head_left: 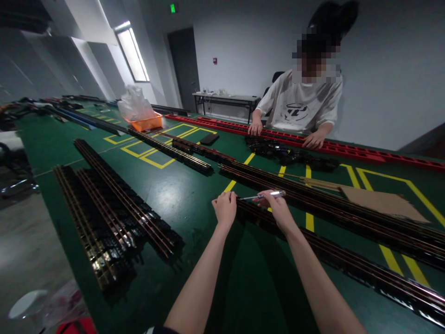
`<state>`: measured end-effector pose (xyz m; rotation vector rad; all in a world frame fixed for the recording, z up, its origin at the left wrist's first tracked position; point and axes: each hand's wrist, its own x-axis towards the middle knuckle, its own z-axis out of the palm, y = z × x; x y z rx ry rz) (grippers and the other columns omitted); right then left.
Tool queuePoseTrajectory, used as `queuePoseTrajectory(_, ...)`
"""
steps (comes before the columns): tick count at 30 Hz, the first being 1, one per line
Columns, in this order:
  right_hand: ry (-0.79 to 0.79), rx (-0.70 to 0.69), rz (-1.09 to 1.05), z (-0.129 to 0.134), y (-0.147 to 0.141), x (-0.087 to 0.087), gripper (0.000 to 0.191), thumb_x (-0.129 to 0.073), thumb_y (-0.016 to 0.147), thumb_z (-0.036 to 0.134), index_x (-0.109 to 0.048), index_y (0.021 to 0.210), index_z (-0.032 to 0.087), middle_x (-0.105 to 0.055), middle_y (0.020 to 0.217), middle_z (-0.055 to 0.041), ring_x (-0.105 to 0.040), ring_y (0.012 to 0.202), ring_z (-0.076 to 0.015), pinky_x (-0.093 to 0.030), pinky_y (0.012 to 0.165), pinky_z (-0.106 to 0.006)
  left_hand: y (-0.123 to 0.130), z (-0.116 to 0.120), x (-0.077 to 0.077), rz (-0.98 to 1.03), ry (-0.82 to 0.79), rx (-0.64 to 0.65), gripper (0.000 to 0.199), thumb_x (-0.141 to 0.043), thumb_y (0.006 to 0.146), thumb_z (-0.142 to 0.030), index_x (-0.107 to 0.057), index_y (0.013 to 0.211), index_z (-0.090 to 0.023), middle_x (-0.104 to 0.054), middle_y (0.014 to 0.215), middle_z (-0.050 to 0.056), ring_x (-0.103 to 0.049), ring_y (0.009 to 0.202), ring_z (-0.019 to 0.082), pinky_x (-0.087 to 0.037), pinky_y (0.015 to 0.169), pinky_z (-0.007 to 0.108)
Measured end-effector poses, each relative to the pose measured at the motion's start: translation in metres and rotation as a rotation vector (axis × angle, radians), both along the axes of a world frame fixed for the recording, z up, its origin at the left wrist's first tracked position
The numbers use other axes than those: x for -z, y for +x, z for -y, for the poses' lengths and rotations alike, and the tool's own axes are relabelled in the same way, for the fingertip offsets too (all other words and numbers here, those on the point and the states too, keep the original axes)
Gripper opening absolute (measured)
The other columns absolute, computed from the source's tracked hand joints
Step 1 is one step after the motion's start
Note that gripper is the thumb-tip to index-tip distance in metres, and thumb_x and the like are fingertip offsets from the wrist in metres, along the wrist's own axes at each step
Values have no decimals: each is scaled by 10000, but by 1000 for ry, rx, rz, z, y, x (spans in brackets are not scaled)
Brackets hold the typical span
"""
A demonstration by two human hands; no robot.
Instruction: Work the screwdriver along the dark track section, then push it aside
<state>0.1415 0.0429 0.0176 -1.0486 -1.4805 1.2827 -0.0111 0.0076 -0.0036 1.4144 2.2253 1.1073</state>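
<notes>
Both arms reach out over the green table (181,185). Left hand (225,208) is curled shut at the end of a long black rail (347,260), and right hand (278,209) grips a screwdriver (264,196) lying level, tip toward the left hand. Track stacks (114,218) lie left. Across the table, a person (302,104) rests both hands on a red rail (347,149).

Your worktop (167,185) is dark green, crossed by yellow lines (389,255). Black rails (333,204) with coppery strips run toward three o'clock. At twelve o'clock lie red strips (347,149); at ten, an orange tray (146,123). A brown cardboard (382,202) lies at two. The co-worker's shirt (302,104) is white.
</notes>
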Motion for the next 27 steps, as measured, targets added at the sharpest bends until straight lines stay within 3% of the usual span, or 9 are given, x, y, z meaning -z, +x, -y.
queuePoseTrajectory(27, -21, -3, -34, 2, 9, -4, 354, -583, 722, 542, -607, 762, 191, -710, 716, -67, -619, 647, -195, -455, 636, -324, 0, 0, 2, -41, 28, 10, 290, -388, 925, -331, -653, 894, -216, -674, 1018, 42, -593, 970, 211, -363, 890, 392)
